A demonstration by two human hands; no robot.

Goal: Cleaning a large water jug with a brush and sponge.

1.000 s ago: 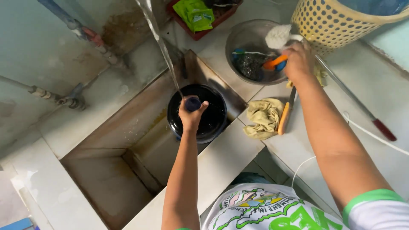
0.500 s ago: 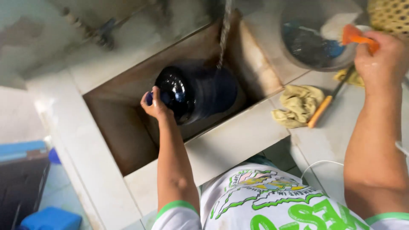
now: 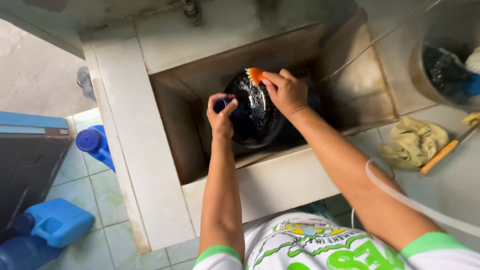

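Dark blue and wet, a big water jug (image 3: pixel 260 112) lies on its side down in the concrete sink (image 3: pixel 295 175), its neck pointing toward the person. From the head view, the left hand (image 3: pixel 221 116) is closed around the jug's neck, steadying it. The right hand (image 3: pixel 286 91) has its fingers pinched shut on an orange brush (image 3: pixel 255 75), whose bristle end touches the jug's rounded shoulder. On the counter to the right, a crumpled yellow rag (image 3: pixel 412 141) lies beside a wooden-handled tool (image 3: pixel 442 154). Blue plastic containers (image 3: pixel 55 220) stand on the tiled floor at left.
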